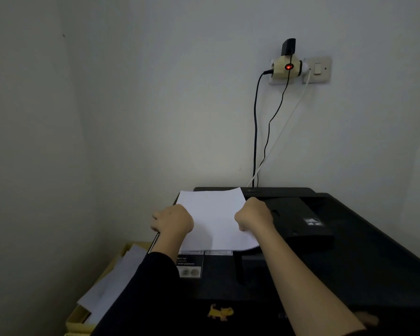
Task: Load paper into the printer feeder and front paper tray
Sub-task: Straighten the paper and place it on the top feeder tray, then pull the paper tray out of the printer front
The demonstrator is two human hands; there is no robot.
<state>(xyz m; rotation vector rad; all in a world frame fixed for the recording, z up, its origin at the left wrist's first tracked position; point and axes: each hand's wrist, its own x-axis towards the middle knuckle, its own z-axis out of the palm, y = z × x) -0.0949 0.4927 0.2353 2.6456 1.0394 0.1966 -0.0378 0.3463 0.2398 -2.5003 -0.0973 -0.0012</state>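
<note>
My left hand [174, 220] and right hand [254, 217] are closed on the side edges of the paper [214, 219], which lies over the printer's [349, 251] top near its back-left corner. I judge it light, floppy and slick; gripping both edges should prevent buckling.
</note>
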